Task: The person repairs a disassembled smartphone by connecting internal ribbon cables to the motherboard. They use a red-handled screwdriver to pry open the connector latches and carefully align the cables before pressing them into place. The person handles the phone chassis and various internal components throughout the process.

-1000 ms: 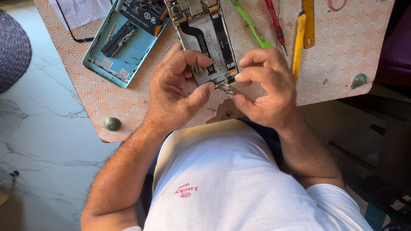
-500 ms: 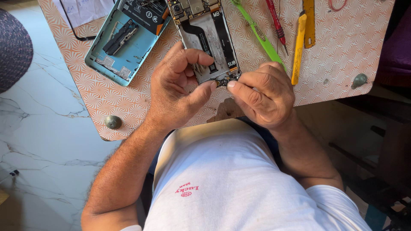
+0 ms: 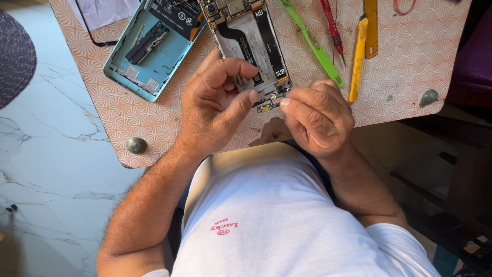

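An opened phone body [image 3: 249, 43] with its inner boards and flat cables showing lies on the orange patterned table [image 3: 410, 61]. My left hand [image 3: 215, 105] grips its lower end, thumb pressed near the bottom edge. My right hand [image 3: 318, 120] pinches at the small board [image 3: 267, 105] at the phone's bottom corner with thumb and forefinger. Whether the right fingers hold a tiny part is hidden.
A light-blue phone back cover [image 3: 148, 48] lies to the left with paper behind it. A green pry tool [image 3: 312, 46], a red screwdriver [image 3: 332, 25] and yellow tools [image 3: 361, 48] lie to the right. Round green knobs [image 3: 136, 145] sit at the table's corners; a marble floor lies left.
My right hand has shifted a little down and right along the phone's bottom edge, its fingers now closed in a tighter pinch. The left hand keeps its grip.
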